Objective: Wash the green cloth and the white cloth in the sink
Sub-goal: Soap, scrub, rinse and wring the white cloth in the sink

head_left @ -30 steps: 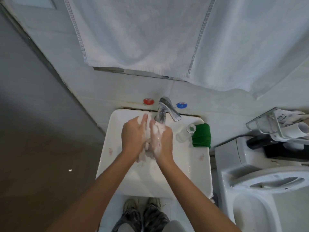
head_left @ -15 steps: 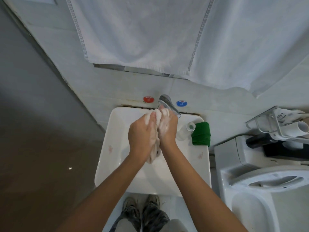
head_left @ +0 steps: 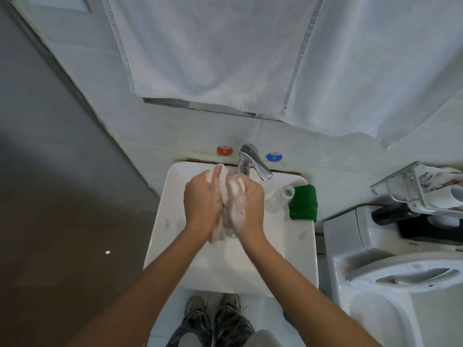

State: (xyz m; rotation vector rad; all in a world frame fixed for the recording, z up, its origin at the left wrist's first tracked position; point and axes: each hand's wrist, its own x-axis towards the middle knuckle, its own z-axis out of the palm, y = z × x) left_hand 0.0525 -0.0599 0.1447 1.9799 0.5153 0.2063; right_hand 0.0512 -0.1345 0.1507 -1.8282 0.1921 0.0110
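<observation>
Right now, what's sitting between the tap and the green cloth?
A small clear bottle stands on the sink rim between the tap and the green cloth, seen in the head view.

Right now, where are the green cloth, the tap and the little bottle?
green cloth [head_left: 303, 202], head view, middle of its folded top.
tap [head_left: 253, 160], head view, on its shiny lever.
little bottle [head_left: 275, 201], head view, on its clear body.

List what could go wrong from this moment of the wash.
1. The small clear bottle stands on the sink rim right beside the right hand; a wide scrubbing stroke might knock it over.
2. Both hands are soapy, so the left hand may lose its grip on the lathered white cloth.
3. The folded green cloth sits at the rim's corner and could slide off.
</observation>
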